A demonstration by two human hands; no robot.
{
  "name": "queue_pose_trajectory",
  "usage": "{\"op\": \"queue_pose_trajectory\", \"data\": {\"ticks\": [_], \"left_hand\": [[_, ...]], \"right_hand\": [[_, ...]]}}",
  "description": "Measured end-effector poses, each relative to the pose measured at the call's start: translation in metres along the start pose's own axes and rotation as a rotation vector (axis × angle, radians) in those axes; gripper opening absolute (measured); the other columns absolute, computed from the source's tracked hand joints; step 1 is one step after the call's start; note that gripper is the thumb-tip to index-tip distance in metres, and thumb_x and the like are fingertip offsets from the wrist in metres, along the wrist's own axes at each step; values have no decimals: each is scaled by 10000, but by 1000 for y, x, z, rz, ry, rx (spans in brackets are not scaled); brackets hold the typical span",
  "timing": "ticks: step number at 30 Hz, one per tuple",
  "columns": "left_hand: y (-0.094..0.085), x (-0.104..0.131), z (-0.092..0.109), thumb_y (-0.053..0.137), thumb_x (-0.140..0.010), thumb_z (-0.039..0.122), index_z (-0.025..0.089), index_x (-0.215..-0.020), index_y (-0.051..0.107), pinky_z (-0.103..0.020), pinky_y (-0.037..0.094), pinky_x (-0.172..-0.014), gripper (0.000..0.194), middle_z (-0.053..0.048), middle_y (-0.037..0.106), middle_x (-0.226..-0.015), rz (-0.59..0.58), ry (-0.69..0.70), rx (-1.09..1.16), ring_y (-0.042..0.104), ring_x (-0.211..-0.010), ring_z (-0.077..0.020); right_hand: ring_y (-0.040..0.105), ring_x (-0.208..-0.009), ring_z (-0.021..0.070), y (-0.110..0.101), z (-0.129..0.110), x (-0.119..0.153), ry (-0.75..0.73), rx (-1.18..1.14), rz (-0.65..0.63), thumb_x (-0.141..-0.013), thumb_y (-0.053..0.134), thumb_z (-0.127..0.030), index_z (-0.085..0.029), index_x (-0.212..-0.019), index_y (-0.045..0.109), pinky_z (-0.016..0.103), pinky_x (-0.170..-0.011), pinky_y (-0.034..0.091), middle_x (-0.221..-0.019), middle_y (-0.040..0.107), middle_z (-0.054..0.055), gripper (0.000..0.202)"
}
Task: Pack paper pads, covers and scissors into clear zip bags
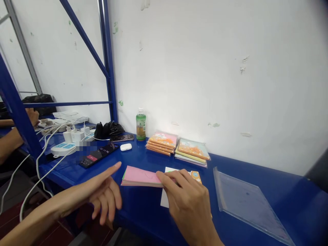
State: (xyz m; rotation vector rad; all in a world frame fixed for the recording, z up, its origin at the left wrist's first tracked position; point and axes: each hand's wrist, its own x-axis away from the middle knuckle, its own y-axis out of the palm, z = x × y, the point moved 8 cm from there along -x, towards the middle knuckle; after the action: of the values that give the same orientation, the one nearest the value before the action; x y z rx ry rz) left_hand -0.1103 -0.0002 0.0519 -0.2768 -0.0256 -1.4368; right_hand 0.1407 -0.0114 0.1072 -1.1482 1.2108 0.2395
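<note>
My right hand [188,194] grips a stack of paper sheets [139,176] by its right end, thumb and fingers over the top. The top sheet is pink, with a sliver of green at the left edge. My left hand [106,193] is off the stack's left end, thumb stretched out and fingers loosely bent, with nothing in it. Beneath the right hand lies a white sheet [164,200], and an orange printed card [196,176] shows just behind it, both partly hidden.
Wrapped packs [164,141] are piled near the wall beside another pile [193,148]. Clear plastic sleeves [246,194] lie at right. At left are a phone [99,155], a white earbud case [126,147], a bottle [140,126] and a power strip [63,149]. Another person's arm [12,140] shows far left.
</note>
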Motion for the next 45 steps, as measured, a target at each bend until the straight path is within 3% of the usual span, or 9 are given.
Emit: {"op": "queue_pose_trajectory", "data": {"ticks": [4, 9, 14, 17, 22, 28, 32, 37, 45], "left_hand": [[50, 7, -3, 651, -856, 633, 150, -948, 804, -409, 648, -750, 515, -171, 838, -911, -298, -154, 360, 803, -852, -347], [53, -11, -14, 841, -746, 217, 116, -1086, 763, -387, 628, -906, 364, -141, 840, -1014, -182, -132, 599, 785, -1004, -334], [32, -13, 4, 885, -732, 292, 218, -1282, 666, -430, 617, -926, 597, -111, 778, -1267, -10, 209, 428, 720, -1164, -366], [33, -10, 7, 846, -788, 381, 229, -1216, 679, -420, 610, -931, 484, -87, 777, -1265, 20, 355, 271, 710, -1176, -359], [52, -16, -12, 837, -789, 431, 219, -1199, 668, -421, 602, -944, 491, -80, 791, -1220, -35, 375, 188, 735, -1122, -342], [51, -21, -22, 892, -725, 421, 207, -1163, 682, -418, 605, -923, 531, -89, 811, -1157, -8, 327, 167, 740, -1115, -353], [51, -19, -22, 867, -763, 428, 214, -1185, 663, -403, 591, -964, 515, -85, 792, -1210, -17, 277, 146, 725, -1155, -325], [55, -17, -17, 873, -759, 422, 216, -1185, 667, -422, 591, -980, 516, -87, 790, -1225, -60, 284, 143, 725, -1156, -325], [61, -16, -3, 808, -829, 401, 233, -1151, 777, -429, 602, -972, 364, -56, 822, -1162, -107, 343, 85, 756, -1084, -329]], "right_hand": [[666, -806, 204, 5, -16, 1, -103, 25, 71, -991, 443, -23, -212, -1126, 723, 314, -665, 455, -963, 793, 26, 363], [709, -946, 231, 25, -13, 0, -56, -95, -78, -932, 671, -113, -254, -1162, 721, 317, -757, 554, -1078, 794, 18, 274], [455, -1441, 357, 22, 26, 5, 280, -338, -158, -829, 793, -532, -317, -1558, 397, 569, -1138, 435, -1589, 485, 102, 857], [489, -1431, 328, 25, 43, 14, 542, -527, -113, -968, 585, -565, -318, -1629, 177, 571, -1107, 467, -1589, 479, 131, 815], [627, -1290, 303, 57, 31, 24, 722, -676, -324, -940, 611, -572, -293, -1548, 332, 475, -1055, 520, -1410, 645, 120, 725], [712, -1081, 261, 53, 36, 25, 758, -655, -378, -829, 756, -446, -290, -1510, 359, 384, -941, 552, -1192, 738, 52, 804], [726, -835, 250, 24, 67, 33, 720, -453, -429, -945, 544, -565, -301, -1220, 622, 345, -727, 546, -930, 761, 28, 389], [715, -749, 358, -16, 136, 64, 944, 162, -580, -955, 260, -742, -293, -728, 647, 409, -644, 459, -689, 727, 95, 635], [725, -751, 367, 3, 152, 94, 1008, 246, -771, -923, 407, -722, -281, -564, 561, 434, -627, 430, -714, 748, 106, 588]]}}
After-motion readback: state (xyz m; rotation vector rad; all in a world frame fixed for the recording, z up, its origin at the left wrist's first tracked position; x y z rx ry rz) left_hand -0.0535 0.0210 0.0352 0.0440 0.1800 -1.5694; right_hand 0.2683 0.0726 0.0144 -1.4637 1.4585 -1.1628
